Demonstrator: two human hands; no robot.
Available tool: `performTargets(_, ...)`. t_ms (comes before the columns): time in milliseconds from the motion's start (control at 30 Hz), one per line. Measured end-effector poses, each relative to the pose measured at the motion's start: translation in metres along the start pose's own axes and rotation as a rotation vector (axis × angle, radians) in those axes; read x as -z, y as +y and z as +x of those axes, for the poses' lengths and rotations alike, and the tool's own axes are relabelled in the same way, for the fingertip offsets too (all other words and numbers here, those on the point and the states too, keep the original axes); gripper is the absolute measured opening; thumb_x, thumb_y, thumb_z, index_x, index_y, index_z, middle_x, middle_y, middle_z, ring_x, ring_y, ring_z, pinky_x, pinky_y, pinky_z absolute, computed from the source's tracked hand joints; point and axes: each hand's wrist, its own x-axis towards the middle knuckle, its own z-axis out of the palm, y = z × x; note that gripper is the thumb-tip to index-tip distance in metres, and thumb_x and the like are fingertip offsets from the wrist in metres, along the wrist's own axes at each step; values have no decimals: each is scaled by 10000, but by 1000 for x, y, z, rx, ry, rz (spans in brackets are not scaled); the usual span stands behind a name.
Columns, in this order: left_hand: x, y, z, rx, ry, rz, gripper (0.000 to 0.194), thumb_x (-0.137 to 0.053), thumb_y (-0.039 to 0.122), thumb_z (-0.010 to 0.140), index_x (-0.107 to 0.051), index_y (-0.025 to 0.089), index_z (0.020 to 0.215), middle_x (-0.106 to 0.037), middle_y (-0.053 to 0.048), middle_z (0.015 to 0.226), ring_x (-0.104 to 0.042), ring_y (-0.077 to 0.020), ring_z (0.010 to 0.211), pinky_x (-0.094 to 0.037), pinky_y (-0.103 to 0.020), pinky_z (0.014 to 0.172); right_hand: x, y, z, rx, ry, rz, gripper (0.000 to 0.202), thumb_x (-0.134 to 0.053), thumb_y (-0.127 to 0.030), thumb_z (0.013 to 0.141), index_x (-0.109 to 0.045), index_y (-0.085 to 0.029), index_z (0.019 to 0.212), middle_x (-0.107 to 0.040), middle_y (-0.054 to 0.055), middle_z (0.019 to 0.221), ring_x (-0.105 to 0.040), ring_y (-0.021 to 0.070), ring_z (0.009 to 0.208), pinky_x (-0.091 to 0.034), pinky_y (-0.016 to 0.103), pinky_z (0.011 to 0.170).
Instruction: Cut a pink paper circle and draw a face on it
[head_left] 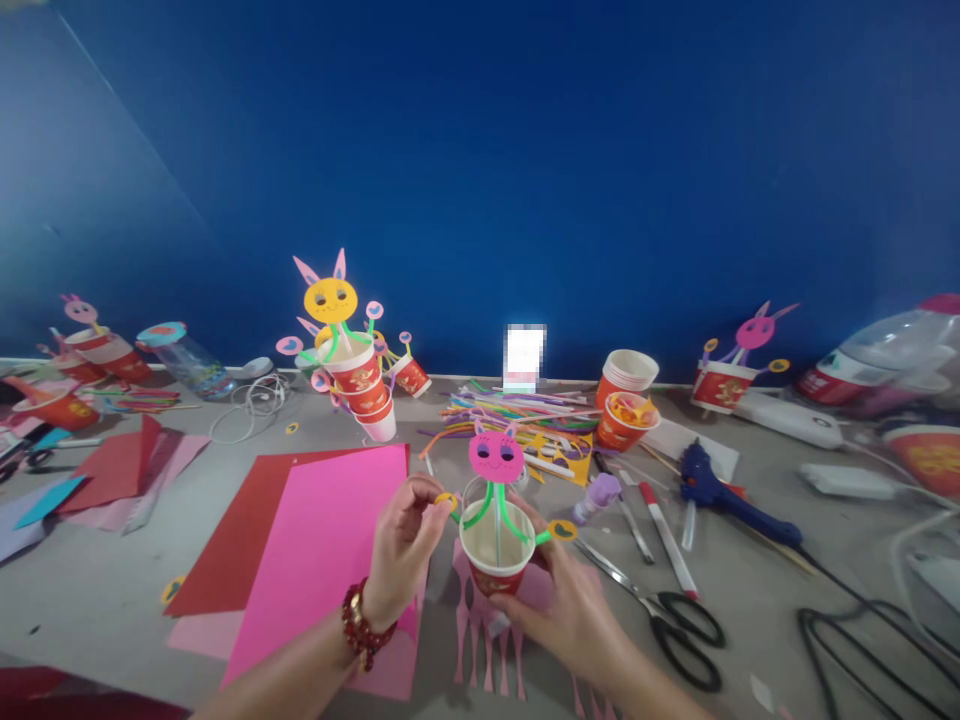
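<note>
My right hand (562,600) is wrapped round a red paper cup (496,580) with a white rim, held upright. A pink paper bunny face (496,457) stands above the cup on a stick, with green pipe-cleaner arms (491,497) bending out over the rim. My left hand (409,540) pinches the left arm's end at a small orange paper disc (446,502). The other arm ends in an orange oval (562,531) beside my right fingers. Pink paper cut into strips (489,655) lies beneath the cup.
Pink and red sheets (322,560) lie left. Scissors (667,610), a marker (667,540) and a blue glue gun (731,500) lie right. Behind are pipe cleaners (517,410), stacked cups (626,375) and a yellow-faced cup figure (352,365). A blue wall (480,180) rises behind.
</note>
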Motion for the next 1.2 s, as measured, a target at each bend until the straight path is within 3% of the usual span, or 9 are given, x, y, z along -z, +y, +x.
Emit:
performTargets(300, -1, -3, -3, -32, -27, 27, 72, -565, 244, 934, -555, 187, 892, -526, -15, 856, -518, -137, 782, -434, -246, 714, -1, 0, 1, -31, -18, 8, 773, -721, -373, 778, -374, -240, 1455, -557, 135, 1384, -565, 325, 1232, -465, 497, 1022)
performTargets(700, -1, 3, -2, -25, -7, 12, 137, -565, 303, 930, -571, 180, 871, -540, -35, 858, -524, -160, 799, -439, -262, 712, 1, -4, 0, -22, -1, 6, 764, -746, -343, 758, -404, -247, 1434, -548, 133, 1393, -487, 347, 1304, -431, 536, 1048)
performTargets(867, 0, 2, -4, -11, 8, -10, 144, -561, 324, 935, -581, 188, 892, -551, -30, 873, -533, -153, 800, -445, -255, 724, 1, -3, 0, -27, 1, 32, 726, -748, -329, 753, -446, -246, 1409, -559, 128, 1384, -523, 342, 1273, -446, 524, 1036)
performTargets(967, 0, -2, -7, 16, -79, -62, 295, -591, 413, 908, -553, 203, 1111, -561, -66, 1022, -561, -196, 934, -471, -310, 835, -1, -3, 0, -35, 16, 99, 775, -761, -292, 735, -415, -254, 1427, -561, 128, 1378, -564, 329, 1231, -465, 507, 1019)
performTargets(1067, -3, -6, -12, 14, -280, -63, 570, -650, 508, 843, -476, 206, 1294, -519, -127, 1251, -512, -289, 1167, -433, -419, 992, -4, -1, 0, -20, 22, 160, 804, -763, -274, 734, -384, -237, 1442, -553, 144, 1381, -569, 319, 1225, -461, 495, 1024)
performTargets(1133, -6, -9, -15, 7, -363, -13, 591, -687, 465, 828, -471, 212, 1317, -511, -136, 1312, -487, -315, 1230, -409, -449, 1031, -5, 0, 0, -13, 27, 166, 805, -766, -262, 731, -385, -232, 1439, -551, 147, 1378, -541, 316, 1256, -440, 491, 1047)
performTargets(1200, -8, -12, -19, 10, -370, 46, 532, -694, 376, 840, -484, 221, 1304, -543, -130, 1294, -509, -312, 1218, -421, -451, 1020, -4, 1, 1, -11, 25, 154, 818, -777, -256, 715, -388, -244, 1435, -566, 138, 1358, -532, 319, 1263, -431, 499, 1053)
